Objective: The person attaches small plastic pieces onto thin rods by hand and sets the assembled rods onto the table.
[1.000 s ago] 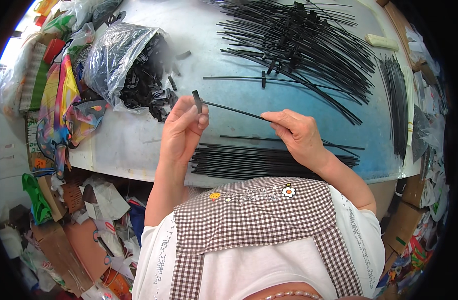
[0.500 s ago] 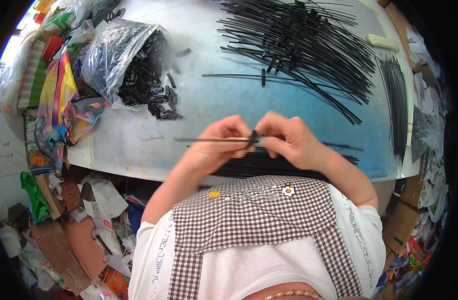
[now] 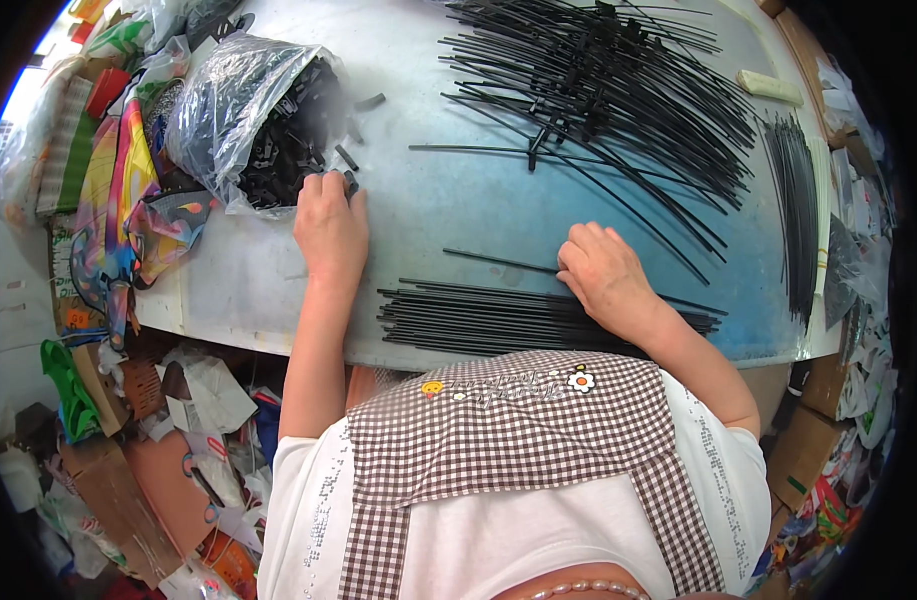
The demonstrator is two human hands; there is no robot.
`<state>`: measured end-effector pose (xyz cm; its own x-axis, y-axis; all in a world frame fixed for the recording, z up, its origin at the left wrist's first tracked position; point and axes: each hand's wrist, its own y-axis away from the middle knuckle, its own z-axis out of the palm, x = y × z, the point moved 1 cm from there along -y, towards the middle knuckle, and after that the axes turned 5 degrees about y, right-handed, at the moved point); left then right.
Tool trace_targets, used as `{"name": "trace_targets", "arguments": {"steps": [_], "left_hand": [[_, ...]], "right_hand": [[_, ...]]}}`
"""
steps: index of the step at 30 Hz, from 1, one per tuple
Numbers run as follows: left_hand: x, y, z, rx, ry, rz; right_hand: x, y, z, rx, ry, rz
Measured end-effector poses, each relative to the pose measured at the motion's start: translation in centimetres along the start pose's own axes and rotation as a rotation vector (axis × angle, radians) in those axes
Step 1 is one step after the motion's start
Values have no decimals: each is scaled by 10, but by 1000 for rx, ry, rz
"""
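Note:
My left hand (image 3: 330, 228) reaches to the mouth of a clear plastic bag (image 3: 203, 120), its fingers curled down among small black plastic pieces (image 3: 268, 165). What is between those fingertips is hidden, though one black piece shows right beside them. My right hand (image 3: 603, 272) pinches a thin black rod (image 3: 498, 260), which slants just above a bundle of similar black rods (image 3: 468, 325) along the near table edge. Farther back lies a heap of black rods (image 3: 618, 110) with dark pieces fitted on them.
Another bundle of thin dark rods (image 3: 796, 215) lies along the right side of the table (image 3: 408, 220), near a pale block (image 3: 769, 86). Colourful cloth (image 3: 128, 200) and bags crowd the left edge. Cartons and clutter (image 3: 178, 480) surround the table below.
My hands have parted from a rod with a black piece on it. The left went to the bag's pieces, the right to another rod. One more rod slants out of the far heap.

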<state>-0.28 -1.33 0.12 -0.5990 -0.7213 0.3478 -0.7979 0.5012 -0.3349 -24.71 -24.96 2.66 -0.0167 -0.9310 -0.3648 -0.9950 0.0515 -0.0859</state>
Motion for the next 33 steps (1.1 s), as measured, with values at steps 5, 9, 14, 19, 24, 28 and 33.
{"name": "trace_targets", "arguments": {"steps": [5,9,14,19,24,28,33], "left_hand": [[-5,1,3,34,19,25],[-5,3,1,-56,-4,19],[7,16,-9,-249,1087,-424],[27,22,-17,-298,1762,-613],[32,21,-19,-288,1797,-621],[28,21,-16,-333,1759,-575],[29,22,-18,-352,1782,-558]], "right_hand": [[-10,-11,-4,197,-226,53],[-17,-26,-3,217,-253,66],[-19,-33,2,267,-287,45],[-22,-34,-2,245,-293,49],[-25,-32,-6,321,-207,15],[-24,-31,-11,421,-62,-38],[-23,-30,-14,443,-102,-37]]}}
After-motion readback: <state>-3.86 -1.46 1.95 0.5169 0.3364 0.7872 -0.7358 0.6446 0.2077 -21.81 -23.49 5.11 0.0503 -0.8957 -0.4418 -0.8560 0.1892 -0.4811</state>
